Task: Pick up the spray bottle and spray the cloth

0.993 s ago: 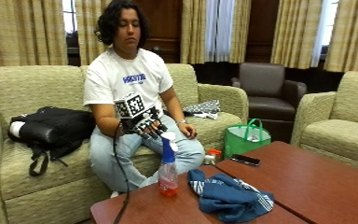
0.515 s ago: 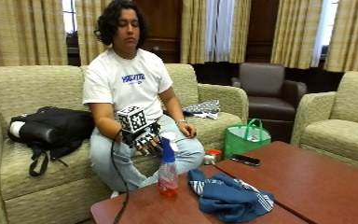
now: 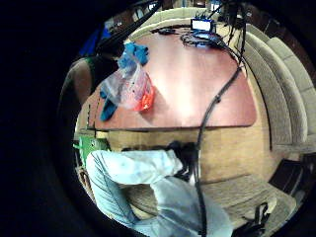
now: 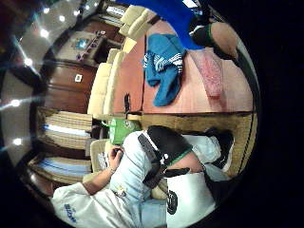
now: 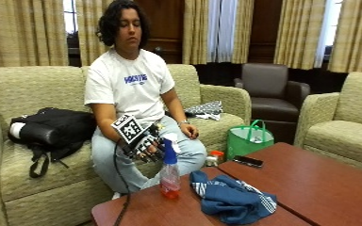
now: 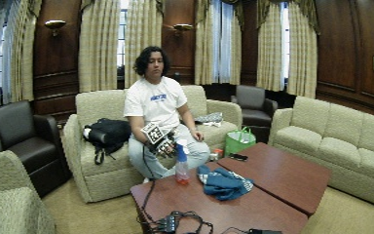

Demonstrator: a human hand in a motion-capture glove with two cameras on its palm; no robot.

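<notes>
A clear spray bottle (image 5: 169, 176) with a blue spray head and pinkish liquid stands upright near the table's (image 5: 332, 183) corner, in front of the seated person. My gloved right hand (image 5: 141, 145) hovers just behind the spray head, fingers loosely curled and holding nothing. A crumpled blue cloth (image 5: 231, 200) with white stripes lies on the table beside the bottle. In the little finger side palm view the bottle (image 3: 131, 89) stands a short way off on the table, with the cloth (image 3: 133, 52) behind it. The thumb side palm view shows the cloth (image 4: 164, 66) and bottle (image 4: 209, 71).
A black phone (image 5: 248, 161) lies at the table edge nearest the sofa. A green bag (image 5: 250, 140) stands on the floor and a black backpack (image 5: 52, 132) lies on the sofa. Cables and a device (image 6: 180, 222) sit at the table's end. The bare left hand (image 5: 187, 131) rests on the thigh.
My gloved hand has come down from chest height to just behind the bottle's spray head. Bottle and cloth have not moved.
</notes>
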